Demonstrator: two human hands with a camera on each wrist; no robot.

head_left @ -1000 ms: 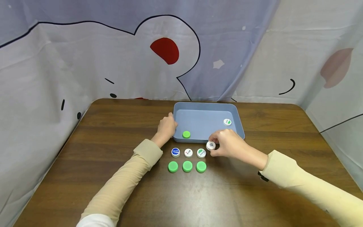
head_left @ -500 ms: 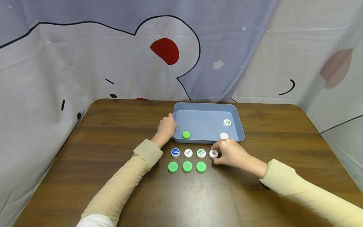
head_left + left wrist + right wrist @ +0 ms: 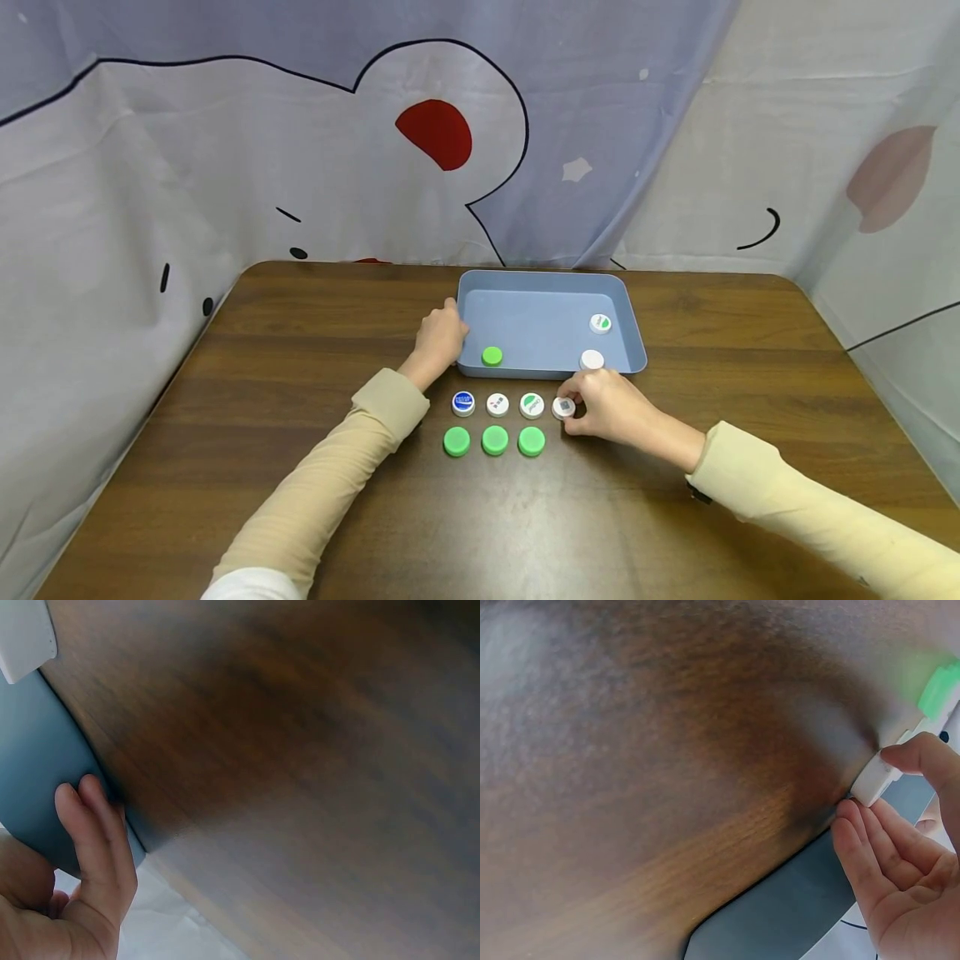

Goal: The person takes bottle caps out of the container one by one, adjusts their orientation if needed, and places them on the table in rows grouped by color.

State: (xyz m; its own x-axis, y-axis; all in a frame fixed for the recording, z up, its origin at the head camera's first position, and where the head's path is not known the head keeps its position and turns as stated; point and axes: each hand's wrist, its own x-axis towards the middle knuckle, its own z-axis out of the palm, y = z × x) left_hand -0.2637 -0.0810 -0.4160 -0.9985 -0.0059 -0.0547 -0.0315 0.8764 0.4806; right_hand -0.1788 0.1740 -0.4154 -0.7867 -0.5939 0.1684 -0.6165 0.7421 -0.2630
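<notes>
Against the left wall of a shallow blue-grey tray (image 3: 540,325), my left hand (image 3: 440,335) grips the edge; in the left wrist view its fingers (image 3: 94,832) lie along the outer wall. My right hand (image 3: 615,407) pinches a white bottle cap (image 3: 563,407) with a grey square mark between thumb and fingertips. That cap is at the right end of a row, beside a white-and-green cap (image 3: 532,406), a white cap with small dark marks (image 3: 497,405) and a blue-and-white cap (image 3: 463,403). In the right wrist view the pinched cap (image 3: 874,778) appears on edge.
Nearer the person lies a row of green caps, at left (image 3: 457,442), middle (image 3: 495,440) and right (image 3: 531,442). Inside the tray are a green cap (image 3: 492,357), a white-and-green cap (image 3: 600,323) and a plain white cap (image 3: 592,360). A printed curtain (image 3: 337,167) hangs behind the wooden table (image 3: 337,300).
My right hand has brought the pinched cap from the tray's front edge toward the person, to the row's right end. A plain white cap in the tray has come into sight. My left hand stays put.
</notes>
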